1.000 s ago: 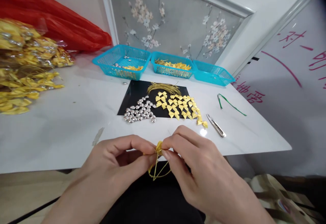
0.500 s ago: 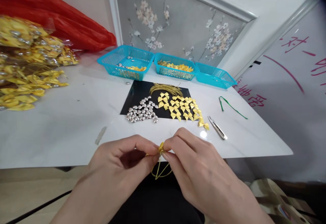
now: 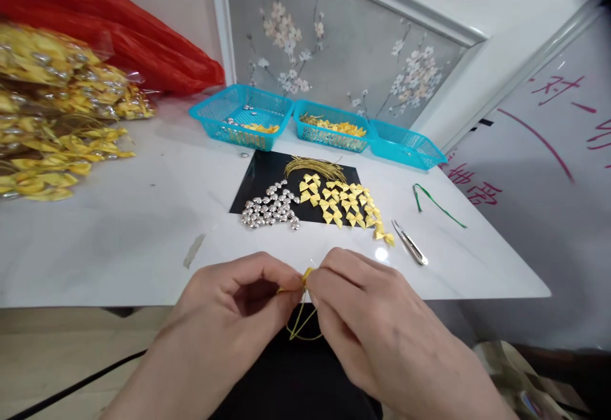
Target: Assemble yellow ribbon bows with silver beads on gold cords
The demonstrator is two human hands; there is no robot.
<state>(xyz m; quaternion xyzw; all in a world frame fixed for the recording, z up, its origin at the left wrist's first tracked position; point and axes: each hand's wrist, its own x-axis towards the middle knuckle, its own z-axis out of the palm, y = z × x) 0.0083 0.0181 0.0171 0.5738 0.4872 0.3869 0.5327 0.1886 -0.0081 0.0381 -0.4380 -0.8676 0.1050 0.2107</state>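
Observation:
My left hand (image 3: pixel 252 305) and my right hand (image 3: pixel 363 305) meet just past the table's front edge, both closed in a pinch. Between their fingertips is a small yellow ribbon bow (image 3: pixel 307 275), mostly covered by the fingers. A gold cord (image 3: pixel 296 334) hangs in a loop below it. Beyond the hands, a pile of silver beads (image 3: pixel 270 207) and rows of yellow bows (image 3: pixel 351 203) lie partly on a black mat (image 3: pixel 245 181). A bundle of gold cords (image 3: pixel 315 167) rests at the mat's far side.
Three blue baskets (image 3: pixel 203 121) stand along the wall, with beads, bows and cords in them. Thread snips (image 3: pixel 410 243) and a green ribbon (image 3: pixel 439 207) lie at the right. Bagged yellow bows with beads (image 3: pixel 62 102) and a red bag (image 3: pixel 157 51) fill the left.
The fingertips have shifted slightly on the bow, with the right fingers now closer over it. The whole view has moved a little.

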